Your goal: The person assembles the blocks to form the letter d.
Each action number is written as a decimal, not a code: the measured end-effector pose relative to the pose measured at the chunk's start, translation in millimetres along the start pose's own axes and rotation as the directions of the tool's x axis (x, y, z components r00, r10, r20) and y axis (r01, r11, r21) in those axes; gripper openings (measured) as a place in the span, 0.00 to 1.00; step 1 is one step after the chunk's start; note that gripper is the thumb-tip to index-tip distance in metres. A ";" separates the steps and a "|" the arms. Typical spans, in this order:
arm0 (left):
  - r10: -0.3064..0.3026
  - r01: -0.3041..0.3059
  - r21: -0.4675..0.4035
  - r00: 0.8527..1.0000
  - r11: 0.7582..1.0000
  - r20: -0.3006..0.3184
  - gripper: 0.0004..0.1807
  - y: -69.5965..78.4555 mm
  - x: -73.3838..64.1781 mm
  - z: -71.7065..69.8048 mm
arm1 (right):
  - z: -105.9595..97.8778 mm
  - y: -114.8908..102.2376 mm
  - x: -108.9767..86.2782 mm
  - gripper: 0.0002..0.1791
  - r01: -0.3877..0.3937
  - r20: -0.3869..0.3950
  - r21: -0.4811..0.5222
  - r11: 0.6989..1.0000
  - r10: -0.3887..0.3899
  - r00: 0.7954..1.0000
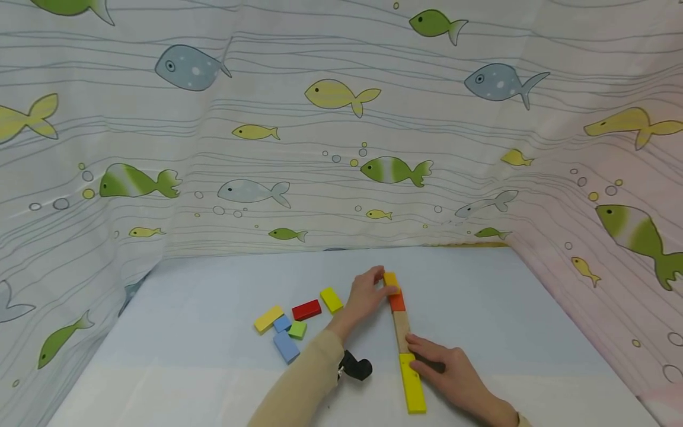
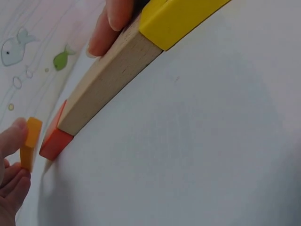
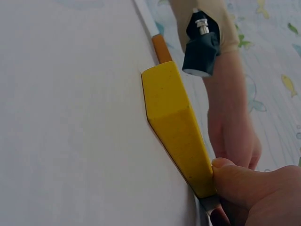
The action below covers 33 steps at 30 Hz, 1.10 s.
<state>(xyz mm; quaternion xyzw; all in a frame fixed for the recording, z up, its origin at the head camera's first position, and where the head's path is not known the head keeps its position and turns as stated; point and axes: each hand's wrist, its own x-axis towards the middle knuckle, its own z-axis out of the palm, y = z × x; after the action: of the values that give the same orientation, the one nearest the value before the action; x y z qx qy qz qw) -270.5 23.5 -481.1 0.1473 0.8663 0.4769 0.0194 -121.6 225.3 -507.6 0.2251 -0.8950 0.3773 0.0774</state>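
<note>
The left hand [image 1: 368,290] pinches an orange rectangular block [image 1: 391,278], seemingly painted wood, by the far end of the red-orange rectangular block [image 1: 397,303].
The right hand [image 1: 453,376], unclenched, touches the long yellow rectangular block [image 1: 413,388] and the bare-wood bar [image 1: 401,332], grasping neither. For a neat join, ease the orange piece in squarely while steadying the others (a sideways nudge could skew them). No container shows; a red rectangular block [image 1: 306,309] lies directly on the white tabletop [image 1: 480,308].
</note>
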 end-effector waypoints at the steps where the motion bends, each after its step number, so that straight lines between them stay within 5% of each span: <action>1: 0.005 -0.005 -0.009 1.000 1.000 -0.011 0.35 -0.9 2.2 1.9 | 0.2 0.2 0.0 0.22 0.000 -0.001 -0.003 1.000 0.000 1.000; 12: -0.015 0.009 -0.092 0.998 0.996 -0.067 0.33 -9.9 15.3 12.5 | 1.1 2.7 -0.5 0.22 0.010 -0.005 0.007 1.000 -0.010 1.000; 33: -0.030 0.026 -0.036 0.993 0.999 -0.118 0.29 -11.3 17.9 23.3 | 0.6 1.5 0.1 0.23 -0.018 0.009 -0.015 1.000 0.018 1.000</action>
<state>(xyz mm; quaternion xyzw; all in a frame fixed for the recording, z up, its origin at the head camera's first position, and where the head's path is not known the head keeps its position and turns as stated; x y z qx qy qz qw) -286.2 41.8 -501.2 0.1061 0.8597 0.4991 -0.0227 -122.3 225.8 -508.9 0.2182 -0.9002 0.3701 0.0713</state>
